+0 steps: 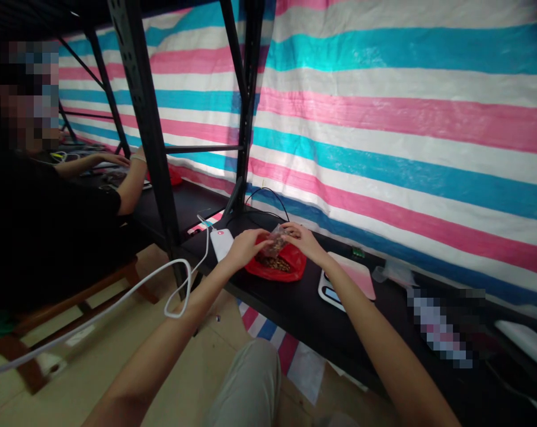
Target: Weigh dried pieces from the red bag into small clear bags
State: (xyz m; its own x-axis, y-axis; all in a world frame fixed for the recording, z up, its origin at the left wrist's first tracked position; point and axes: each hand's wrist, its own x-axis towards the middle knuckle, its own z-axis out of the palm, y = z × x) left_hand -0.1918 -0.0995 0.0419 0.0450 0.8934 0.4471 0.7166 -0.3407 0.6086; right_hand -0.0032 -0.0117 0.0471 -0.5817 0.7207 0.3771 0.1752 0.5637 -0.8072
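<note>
Holding a small clear bag between them, the left hand and right hand work just over an open red bag on the black worktop. The left grip appears closed on the near side of the clear bag, and the right grip on its upper edge; the exact pinch of the fingertips is too small to make out. Small brown pieces lie in the red bag, and similar ones seem to show through the clear film.

The clear bag looks light, thin and floppy, probably a little slippery, so it likely handles best by its rim, with 1 hand on each side to keep the mouth from folding. The loose pieces look small and hard, and could spill if the bag tips. The red bag also seems soft and is better steadied at its edge. A white scale sits to the right.
</note>
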